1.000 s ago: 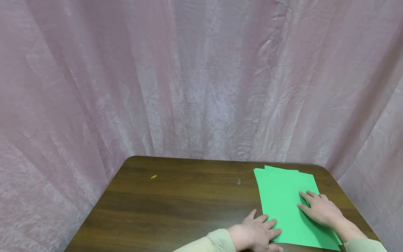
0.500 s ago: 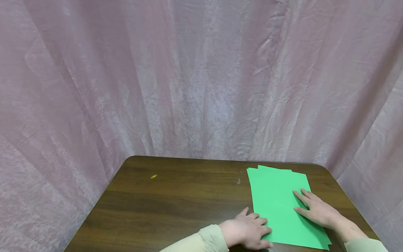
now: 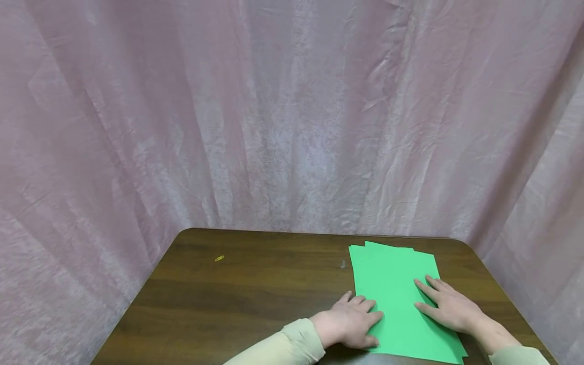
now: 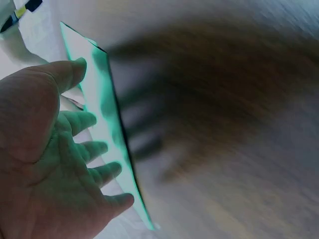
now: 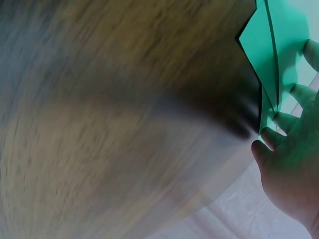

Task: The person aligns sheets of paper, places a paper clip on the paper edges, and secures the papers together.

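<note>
Several green paper sheets lie in an uneven stack on the right part of the table, their corners fanned out at the far and near ends. My left hand touches the stack's left edge near its front corner, fingers spread and straight. On the right side of the stack my right hand rests with fingers extended over the paper. In the left wrist view the left hand has its fingertips along the paper's edge. The right wrist view has the right hand beside overlapping paper edges.
A small yellow paper clip lies at the far left of the brown wooden table. A pale mark shows on the tabletop left of the paper. Pink curtains hang behind and at both sides.
The green stack has slid left across the table, with both hands moving left along with it. Its sheets stay uneven. The view has shifted slightly.
</note>
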`<state>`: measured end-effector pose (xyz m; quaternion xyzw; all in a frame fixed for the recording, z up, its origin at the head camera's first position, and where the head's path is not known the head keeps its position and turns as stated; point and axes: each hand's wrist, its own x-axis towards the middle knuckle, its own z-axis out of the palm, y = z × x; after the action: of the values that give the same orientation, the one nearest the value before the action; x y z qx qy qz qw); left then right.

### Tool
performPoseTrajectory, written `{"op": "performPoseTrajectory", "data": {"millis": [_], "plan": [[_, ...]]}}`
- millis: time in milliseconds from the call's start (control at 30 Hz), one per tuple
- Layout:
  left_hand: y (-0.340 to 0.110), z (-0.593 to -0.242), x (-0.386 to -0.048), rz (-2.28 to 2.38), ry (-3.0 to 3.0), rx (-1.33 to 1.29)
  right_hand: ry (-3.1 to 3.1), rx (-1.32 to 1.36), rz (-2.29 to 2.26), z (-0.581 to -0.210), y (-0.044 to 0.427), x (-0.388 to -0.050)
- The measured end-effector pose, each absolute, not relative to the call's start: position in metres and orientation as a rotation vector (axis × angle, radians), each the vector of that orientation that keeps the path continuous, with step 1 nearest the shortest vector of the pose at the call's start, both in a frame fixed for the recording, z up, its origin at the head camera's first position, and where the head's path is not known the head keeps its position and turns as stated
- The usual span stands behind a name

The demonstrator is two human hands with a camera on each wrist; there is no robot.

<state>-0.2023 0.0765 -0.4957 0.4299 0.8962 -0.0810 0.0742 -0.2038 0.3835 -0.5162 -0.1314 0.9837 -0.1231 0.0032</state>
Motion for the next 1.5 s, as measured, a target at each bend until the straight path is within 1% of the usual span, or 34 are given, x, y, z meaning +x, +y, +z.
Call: {"op": "performPoseTrajectory", "data": {"millis": [233, 433, 700, 1167, 1500], "plan": [[0.071, -0.499, -0.218, -0.212, 2.701, 1.096, 3.115, -0.426, -0.398, -0.517, 0.368, -0.203], [0.066, -0.501, -0.226, -0.221, 2.736, 1.011, 3.113, -0.434, -0.407, -0.513, 0.350, -0.206], [0.050, -0.500, -0.227, -0.211, 2.751, 1.016, 3.099, -0.449, -0.384, -0.508, 0.337, -0.206], [0.010, -0.494, -0.234, -0.117, 2.732, 1.098, 3.069, -0.690, -0.413, -0.511, 0.320, -0.194], [-0.008, -0.503, -0.225, -0.067, 2.724, 1.088, 3.024, -0.739, -0.356, -0.518, 0.308, -0.189]]}}
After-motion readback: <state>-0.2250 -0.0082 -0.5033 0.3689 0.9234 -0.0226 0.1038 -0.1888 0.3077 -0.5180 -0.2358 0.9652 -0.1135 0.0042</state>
